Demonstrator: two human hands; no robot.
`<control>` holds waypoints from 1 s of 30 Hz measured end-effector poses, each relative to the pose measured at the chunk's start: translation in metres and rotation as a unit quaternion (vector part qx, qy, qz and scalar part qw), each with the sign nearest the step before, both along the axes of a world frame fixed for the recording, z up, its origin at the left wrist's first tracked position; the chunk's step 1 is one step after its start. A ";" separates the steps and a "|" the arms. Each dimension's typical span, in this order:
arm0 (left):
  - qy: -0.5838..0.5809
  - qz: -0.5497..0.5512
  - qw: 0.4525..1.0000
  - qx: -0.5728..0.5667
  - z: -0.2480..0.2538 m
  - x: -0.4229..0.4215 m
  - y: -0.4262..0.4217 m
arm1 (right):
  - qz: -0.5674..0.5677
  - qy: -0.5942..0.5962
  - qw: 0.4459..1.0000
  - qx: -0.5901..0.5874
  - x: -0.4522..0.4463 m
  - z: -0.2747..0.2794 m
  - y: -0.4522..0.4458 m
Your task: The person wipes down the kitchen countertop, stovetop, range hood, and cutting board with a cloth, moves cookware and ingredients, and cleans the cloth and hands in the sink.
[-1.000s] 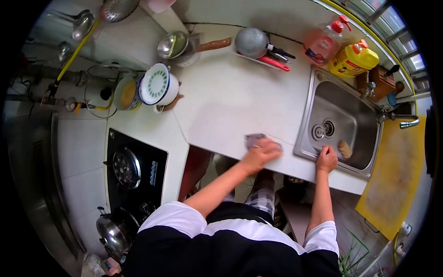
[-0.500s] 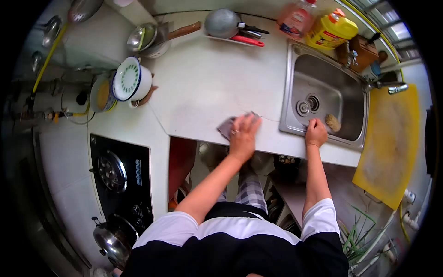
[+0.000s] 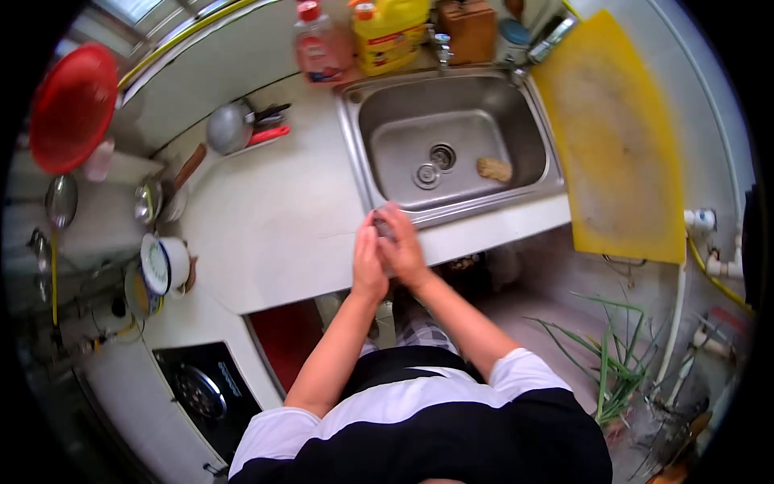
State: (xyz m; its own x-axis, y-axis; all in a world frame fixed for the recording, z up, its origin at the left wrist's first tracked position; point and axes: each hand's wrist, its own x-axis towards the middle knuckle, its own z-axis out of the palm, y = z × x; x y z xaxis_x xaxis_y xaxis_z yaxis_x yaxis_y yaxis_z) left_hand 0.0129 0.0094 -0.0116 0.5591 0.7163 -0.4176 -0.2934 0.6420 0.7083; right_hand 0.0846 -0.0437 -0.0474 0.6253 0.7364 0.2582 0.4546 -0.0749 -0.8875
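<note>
At the sink's front left corner, my left hand (image 3: 369, 264) and my right hand (image 3: 405, 252) are pressed together around a bunched greyish cloth (image 3: 384, 229). Only a small part of the cloth shows between the fingers. Both hands are slightly blurred, just above the counter edge. Beside them is the steel sink (image 3: 352, 153), with a round metal strainer (image 3: 426, 176) near the drain and a tan, sponge-like piece (image 3: 493, 168) at the right of its floor.
Behind the sink stand a pink bottle (image 3: 321, 48) and a yellow jug (image 3: 387, 36). A yellow board (image 3: 617, 145) leans at the right. Pans, an enamel pot (image 3: 175, 262) and a black stove (image 3: 197, 387) are on the left. Green onions (image 3: 617, 363) lie low at right.
My left hand has brought the cloth off the counter toward the sink, and my right hand has left the sink's front edge to join it. The view has turned right.
</note>
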 end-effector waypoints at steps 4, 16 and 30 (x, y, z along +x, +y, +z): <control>0.251 0.070 0.929 0.262 -0.025 -0.048 0.031 | 0.050 -0.211 0.972 -0.094 -0.025 -0.011 0.011; 0.321 -0.114 0.783 0.521 -0.044 -0.161 0.110 | -0.107 -0.319 0.919 -0.206 0.042 -0.014 -0.094; 0.341 -0.138 0.801 0.473 -0.029 -0.113 0.135 | -0.439 -0.248 0.780 -0.371 0.217 -0.052 -0.210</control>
